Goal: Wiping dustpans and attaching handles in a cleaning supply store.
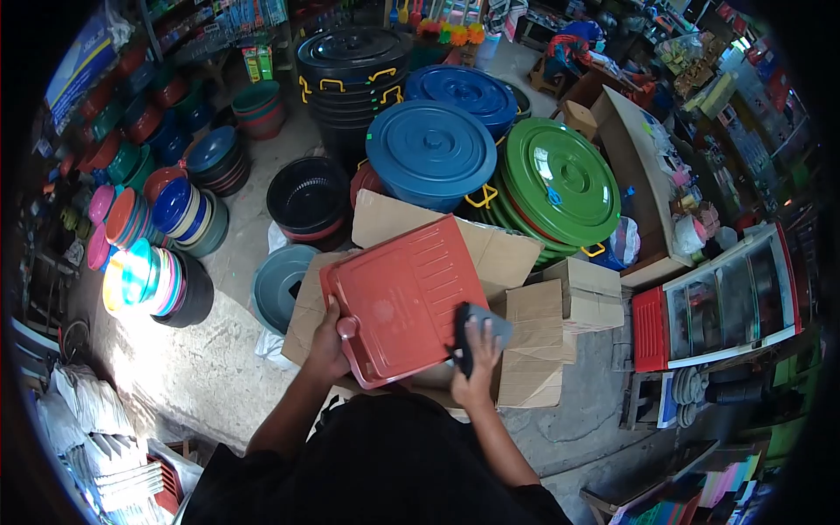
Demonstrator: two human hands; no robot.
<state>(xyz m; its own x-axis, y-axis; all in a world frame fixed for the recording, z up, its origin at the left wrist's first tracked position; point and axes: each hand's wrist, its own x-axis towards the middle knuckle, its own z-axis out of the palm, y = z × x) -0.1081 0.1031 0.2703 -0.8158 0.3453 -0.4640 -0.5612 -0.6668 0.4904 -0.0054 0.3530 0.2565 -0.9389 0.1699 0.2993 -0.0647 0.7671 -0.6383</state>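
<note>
The left hand (328, 346) is gripping the near-left edge of a red plastic tray (404, 297), its fingers hidden underneath. The tray is tilting above cardboard boxes (534, 341). The right hand (477, 359) is pressing a grey cloth (479, 325) against its right edge, partly covering the cloth.

just one head cam, fisheye, looking steeply down from above, close over the hands, shop floor (219, 367) curving round the rim.
</note>
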